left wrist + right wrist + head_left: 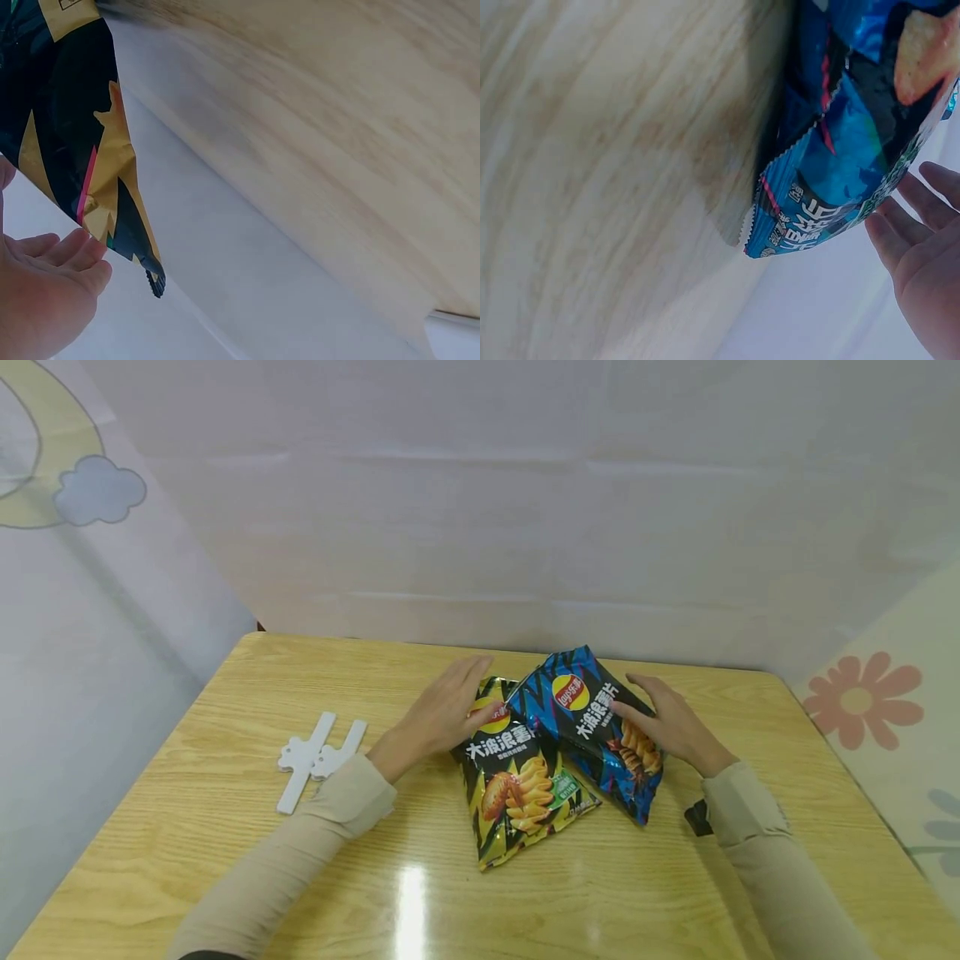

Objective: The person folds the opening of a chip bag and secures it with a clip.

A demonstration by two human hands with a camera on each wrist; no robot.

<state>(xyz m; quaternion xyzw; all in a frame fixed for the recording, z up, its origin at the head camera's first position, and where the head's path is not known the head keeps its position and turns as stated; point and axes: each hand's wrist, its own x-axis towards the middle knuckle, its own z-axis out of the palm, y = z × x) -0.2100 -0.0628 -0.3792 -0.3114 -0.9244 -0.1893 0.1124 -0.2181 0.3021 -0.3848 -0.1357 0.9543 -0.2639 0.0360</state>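
The blue bag (581, 735) lies immediately left of the right hand (671, 722), the nearer one, its long axis slanting from far left to near right. It overlaps the gold bag (510, 793), just right of the left hand (442, 706); both hands' fingers are extended, touching the bags without closing around them.
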